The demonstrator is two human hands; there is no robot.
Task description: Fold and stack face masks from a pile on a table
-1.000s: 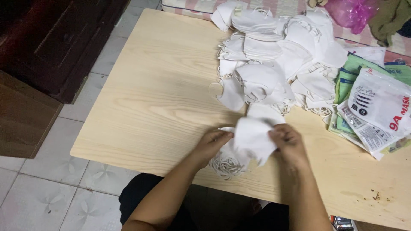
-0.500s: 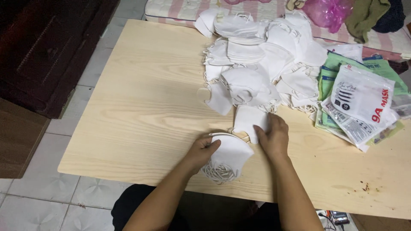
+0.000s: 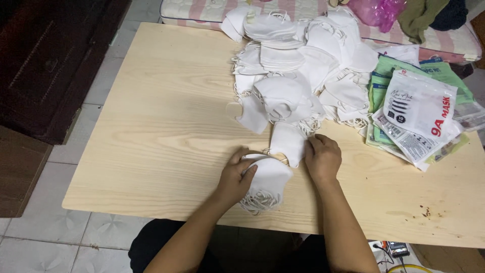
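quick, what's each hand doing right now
Left hand: resting on the small stack of white masks, fingers loosely curled.
Right hand: touching a single white mask.

A pale wooden table (image 3: 166, 126) is set on a floor of light grey tiles (image 3: 30, 237). To the left of the table, dark brown wooden furniture (image 3: 45, 65) is seen, standing close to its edge. Beyond the table's far edge, a mattress in pink and white stripes (image 3: 202, 10) is laid. Soft, even light is cast across the tabletop.
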